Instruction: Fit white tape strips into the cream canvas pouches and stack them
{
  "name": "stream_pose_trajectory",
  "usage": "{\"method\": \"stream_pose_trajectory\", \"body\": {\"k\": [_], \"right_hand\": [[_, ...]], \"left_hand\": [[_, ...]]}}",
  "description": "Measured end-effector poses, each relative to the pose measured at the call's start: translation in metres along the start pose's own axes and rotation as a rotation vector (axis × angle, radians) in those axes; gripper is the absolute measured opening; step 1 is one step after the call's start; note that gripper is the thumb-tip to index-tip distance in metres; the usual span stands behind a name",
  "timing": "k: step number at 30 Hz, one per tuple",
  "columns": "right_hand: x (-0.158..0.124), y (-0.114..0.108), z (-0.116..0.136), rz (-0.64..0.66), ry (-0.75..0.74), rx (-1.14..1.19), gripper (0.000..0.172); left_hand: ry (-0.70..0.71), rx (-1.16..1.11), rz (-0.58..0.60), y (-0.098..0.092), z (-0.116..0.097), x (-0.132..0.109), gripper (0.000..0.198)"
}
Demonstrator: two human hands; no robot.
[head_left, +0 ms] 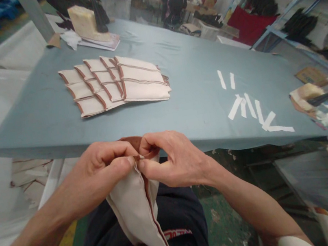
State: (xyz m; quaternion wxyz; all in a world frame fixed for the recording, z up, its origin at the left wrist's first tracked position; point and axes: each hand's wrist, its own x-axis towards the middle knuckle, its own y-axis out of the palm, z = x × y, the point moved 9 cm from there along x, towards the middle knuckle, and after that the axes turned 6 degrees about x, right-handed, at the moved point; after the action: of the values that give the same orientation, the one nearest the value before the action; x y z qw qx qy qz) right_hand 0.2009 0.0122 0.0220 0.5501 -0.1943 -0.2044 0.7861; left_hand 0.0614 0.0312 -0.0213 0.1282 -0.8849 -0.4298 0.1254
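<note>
On the left I watch the left hand (103, 171), its thumb and forefinger closed in a pinch on the top edge of the cloth (135, 209). The cloth hangs in front of the table (199, 113), over the lap, its long axis running downward and slanting right, its narrow lower end pointing toward the wearer's body. Just right of the left hand I see the right hand (175, 160) pinching the same top edge, fingers curled. Farther right, white strips (250, 106) lie on the table.
</note>
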Motion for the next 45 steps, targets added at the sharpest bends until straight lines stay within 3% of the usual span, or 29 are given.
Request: {"method": "stream_pose_trajectory", "body": {"k": [5, 10, 13, 16, 19, 25, 30, 36, 41, 45], "right_hand": [[-0.002, -0.002, 0.009, -0.139, -0.100, -0.196, 0.020], [-0.008, -0.006, 0.017, -0.210, -0.183, -0.278, 0.019], [-0.008, -0.004, 0.015, -0.147, -0.245, -0.134, 0.023], [-0.006, 0.002, 0.012, 0.016, -0.325, 0.102, 0.027], [-0.008, -0.001, 0.012, 0.074, -0.398, 0.186, 0.028], [-0.022, -0.017, 0.022, -0.113, -0.543, 0.087, 0.010], [-0.030, -0.017, 0.022, -0.182, -0.663, 0.081, 0.006], [-0.034, -0.018, 0.017, -0.177, -0.727, 0.056, 0.007], [-0.035, -0.024, 0.022, -0.200, -0.711, -0.007, 0.013], [-0.039, -0.026, 0.029, -0.266, -0.776, -0.077, 0.018]], "left_hand": [[-0.056, -0.090, -0.028, 0.000, 0.005, -0.002, 0.033], [-0.048, -0.136, 0.030, 0.004, -0.003, 0.000, 0.038], [-0.026, -0.193, 0.106, 0.007, -0.004, 0.000, 0.044], [0.021, -0.249, 0.175, 0.008, -0.004, -0.002, 0.042], [0.154, -0.086, 0.096, -0.001, -0.014, -0.007, 0.033], [0.221, 0.154, -0.157, -0.013, -0.032, -0.017, 0.024], [0.227, 0.196, -0.146, -0.009, -0.027, -0.018, 0.025], [0.368, 0.279, -0.090, -0.009, -0.027, -0.019, 0.021], [0.321, 0.325, -0.060, -0.005, -0.035, -0.016, 0.020], [0.278, 0.307, -0.113, -0.003, -0.048, -0.017, 0.026]]}}
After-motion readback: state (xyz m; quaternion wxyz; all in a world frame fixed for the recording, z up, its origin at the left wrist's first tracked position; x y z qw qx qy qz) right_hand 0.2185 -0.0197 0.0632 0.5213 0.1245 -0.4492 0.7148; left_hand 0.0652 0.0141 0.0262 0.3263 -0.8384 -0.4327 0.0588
